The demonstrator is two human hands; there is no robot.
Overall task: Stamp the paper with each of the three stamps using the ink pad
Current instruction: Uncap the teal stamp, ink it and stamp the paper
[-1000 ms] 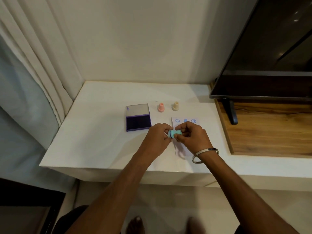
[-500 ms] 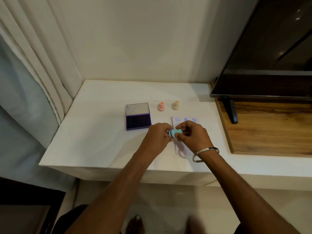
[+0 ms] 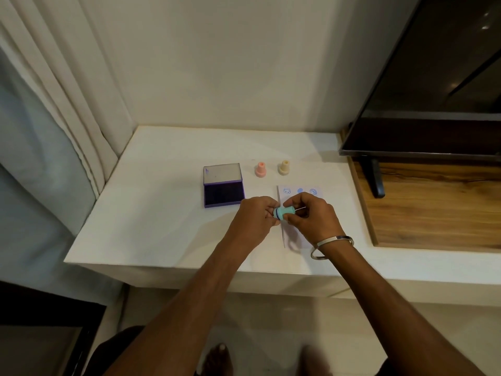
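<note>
A teal stamp (image 3: 283,212) lies sideways in the air between both hands, just above the paper's left edge. My right hand (image 3: 311,217) grips its handle; the fingers of my left hand (image 3: 254,217) pinch its base end. The white paper (image 3: 301,191) lies under my right hand and shows three blue prints along its far edge. The ink pad (image 3: 223,187) sits open to the left, lid up, dark pad facing up. A pink stamp (image 3: 260,169) and a cream stamp (image 3: 283,167) stand upright behind the paper.
The white tabletop (image 3: 151,213) has its front edge close to me and a wall behind. A curtain (image 3: 54,104) hangs at the left. A dark TV (image 3: 433,90) on a stand rests on a wooden surface (image 3: 433,204) at the right.
Both hands stay together on the teal stamp with only small shifts of the fingers. Nothing else has moved.
</note>
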